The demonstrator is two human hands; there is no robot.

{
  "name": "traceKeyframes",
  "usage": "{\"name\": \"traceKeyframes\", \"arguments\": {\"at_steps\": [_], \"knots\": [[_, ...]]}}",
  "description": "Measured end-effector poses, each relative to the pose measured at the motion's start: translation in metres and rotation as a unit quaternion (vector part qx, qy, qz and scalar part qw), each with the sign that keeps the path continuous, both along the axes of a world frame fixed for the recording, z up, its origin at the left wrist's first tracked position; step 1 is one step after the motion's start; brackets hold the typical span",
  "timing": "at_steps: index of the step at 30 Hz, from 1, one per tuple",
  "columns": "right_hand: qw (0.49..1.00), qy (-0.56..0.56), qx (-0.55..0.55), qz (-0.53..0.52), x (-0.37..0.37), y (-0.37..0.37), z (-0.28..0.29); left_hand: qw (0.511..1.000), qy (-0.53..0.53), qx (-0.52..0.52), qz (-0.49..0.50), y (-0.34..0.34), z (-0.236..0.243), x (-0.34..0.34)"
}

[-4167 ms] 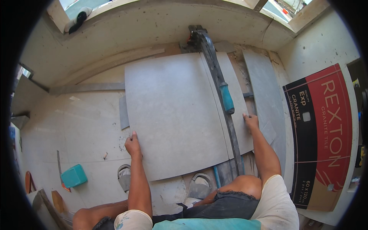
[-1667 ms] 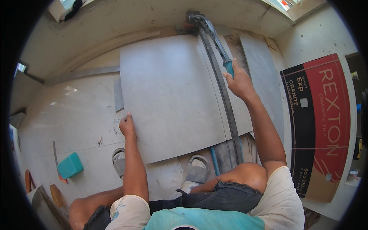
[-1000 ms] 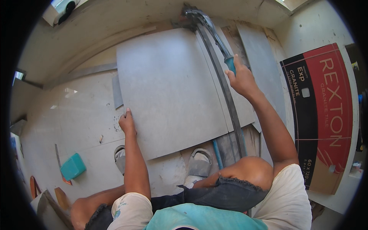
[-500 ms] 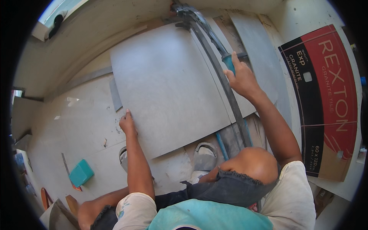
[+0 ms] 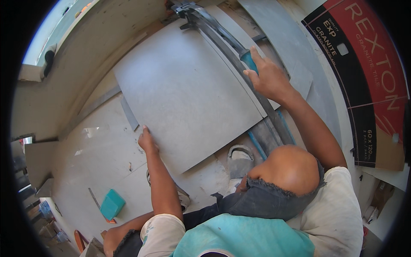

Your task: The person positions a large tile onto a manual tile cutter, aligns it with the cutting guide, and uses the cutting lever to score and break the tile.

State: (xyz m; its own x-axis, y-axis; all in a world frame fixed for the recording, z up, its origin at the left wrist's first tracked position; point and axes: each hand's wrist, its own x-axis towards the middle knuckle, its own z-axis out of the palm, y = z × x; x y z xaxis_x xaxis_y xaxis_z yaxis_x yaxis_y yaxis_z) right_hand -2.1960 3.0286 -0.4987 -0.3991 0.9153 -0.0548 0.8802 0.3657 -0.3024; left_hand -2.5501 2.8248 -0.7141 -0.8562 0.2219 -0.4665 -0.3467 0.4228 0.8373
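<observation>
The fingers of the right hand [image 5: 272, 80] close around a turquoise handle [image 5: 248, 61], the index finger laid out straighter and the thumb on the near side. The left hand [image 5: 148, 140] is at the left edge of a large grey tile [image 5: 184, 90], its thumb pointing up along that edge and its fingers bent in; whether they hook beneath it cannot be told.

The handle ends a dark lever [image 5: 216, 29] that runs back to the far end of a tile cutter, above its long metal rail [image 5: 271, 112]. The tile lies across the cutter's grey base [image 5: 266, 136], under the rail, its wide part to the left; a thin line crosses its face just left of the rail. The face is smooth and matt, with a soft sheen of light.

A narrow grey offcut [image 5: 129, 113] lies just beside the tile's left edge. The pale floor [image 5: 92, 165] is dusty, scattered with crumbs, and bears a turquoise box [image 5: 112, 204]. To the right are a long grey slab [image 5: 274, 32] and a red-and-black carton [image 5: 368, 55]. Beyond the tile stands a stained pale wall [image 5: 92, 51], with a bright opening [image 5: 46, 36] at upper left.
</observation>
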Motion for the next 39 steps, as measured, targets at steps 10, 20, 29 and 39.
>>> {"name": "traceKeyframes", "arguments": {"at_steps": [10, 20, 29, 39], "knots": [[1.000, 0.006, 0.002, -0.004, 0.019, -0.024, -0.004, 0.991, 0.126, -0.037, 0.027, 0.019, 0.019, -0.029], [0.999, 0.033, 0.015, -0.015, 0.054, -0.061, -0.008, 0.940, 0.314, 0.124, -0.058, 0.142, 0.152, -0.061], [0.997, 0.053, -0.039, -0.029, 0.078, -0.094, 0.005, 0.856, 0.455, 0.023, -0.247, 0.215, 0.262, -0.099], [0.997, 0.071, -0.013, -0.022, 0.119, -0.132, 0.002, 0.608, 0.569, -0.278, -0.478, 0.187, 0.255, -0.132]]}}
